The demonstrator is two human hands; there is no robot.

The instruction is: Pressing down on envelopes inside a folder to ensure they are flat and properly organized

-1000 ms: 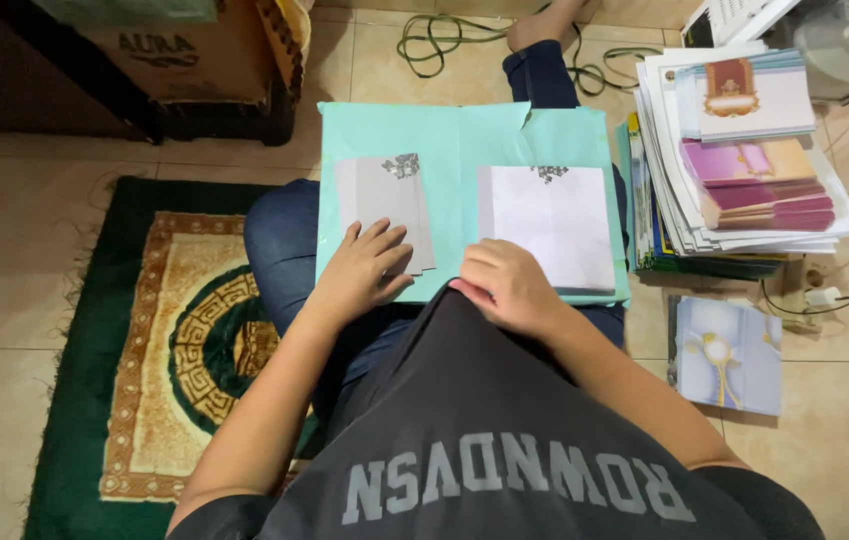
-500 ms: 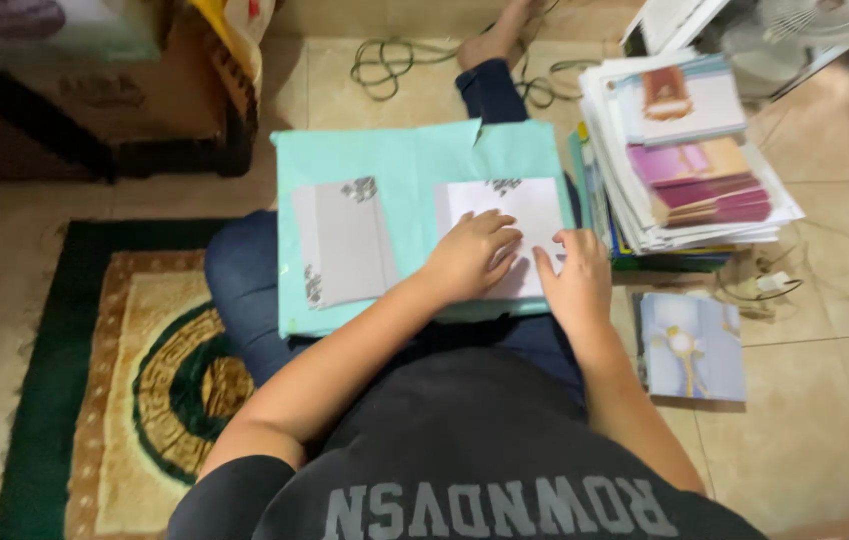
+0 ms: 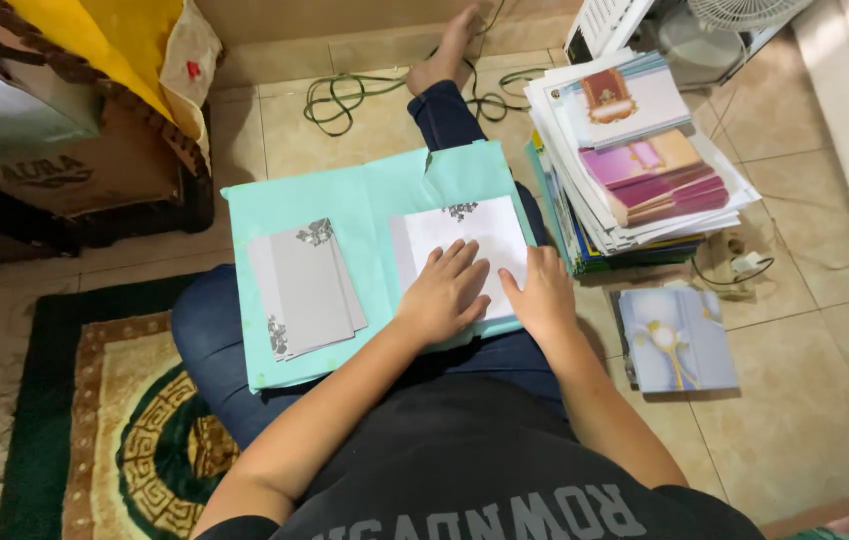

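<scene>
I sit on the floor with a mint-green folder [image 3: 374,190] across my lap. On its right half lies a stack of white cards [image 3: 474,235] with a dark floral corner. My left hand [image 3: 444,292] lies flat on this stack, fingers spread. My right hand [image 3: 544,295] rests on the stack's right edge, thumb towards the left hand. A second stack of grey cards [image 3: 306,285] with floral corners lies on the folder's left half, untouched.
A tall pile of papers and pink and purple cards [image 3: 644,165] stands on the tiles to my right. A pale blue card [image 3: 676,340] lies below it. Green cable [image 3: 344,100], a fan [image 3: 734,12], a cardboard box [image 3: 64,150] and a green rug [image 3: 94,420] surround me.
My left hand left the grey stack and moved right onto the white stack. My right hand slid to that stack's right edge. The camera has shifted.
</scene>
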